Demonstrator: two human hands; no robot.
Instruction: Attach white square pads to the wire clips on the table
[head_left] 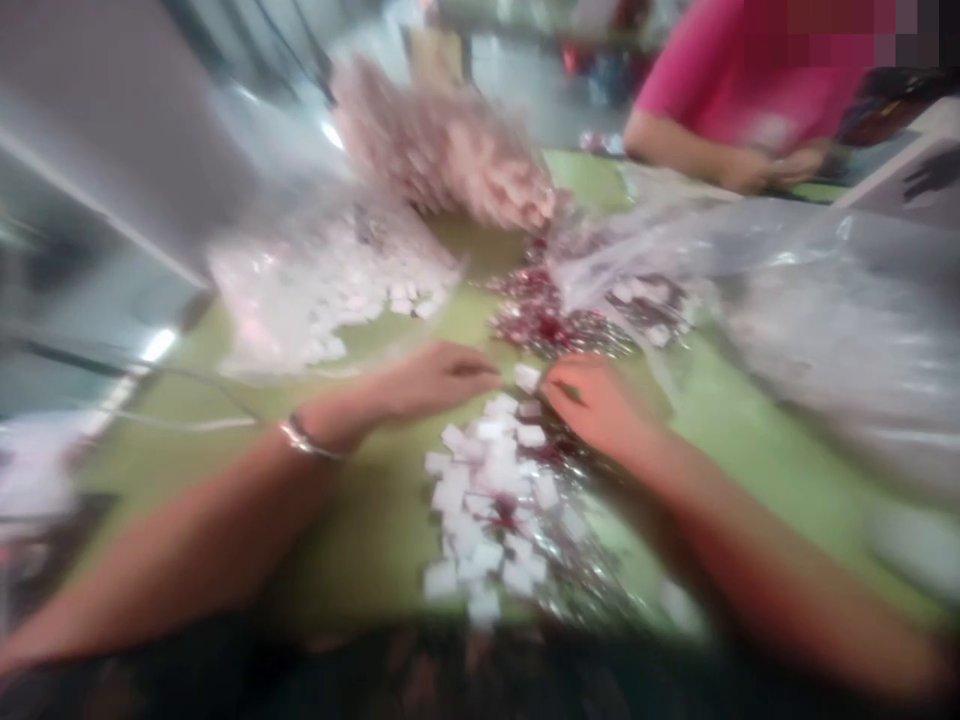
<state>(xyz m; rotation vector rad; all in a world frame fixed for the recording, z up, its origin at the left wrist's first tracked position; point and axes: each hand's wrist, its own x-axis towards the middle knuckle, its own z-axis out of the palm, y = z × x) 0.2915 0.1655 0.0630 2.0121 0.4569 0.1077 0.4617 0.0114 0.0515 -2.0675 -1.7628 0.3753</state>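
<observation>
The picture is smeared by motion. My left hand (431, 380) and my right hand (592, 400) meet over a green table (360, 520), fingers pinched together around a small white square piece (526, 377). A heap of the same white pieces (491, 500) lies just below my hands, mixed with shiny silver-red wrappers (555, 325) that spread beyond my fingertips. A metal bangle (304, 440) circles my left wrist.
A clear plastic bag of white pieces (315, 290) lies at the left, a bag of pink pieces (450, 150) behind it. Crumpled clear plastic (825, 300) covers the right side. A person in a pink shirt (750, 90) works at the far right.
</observation>
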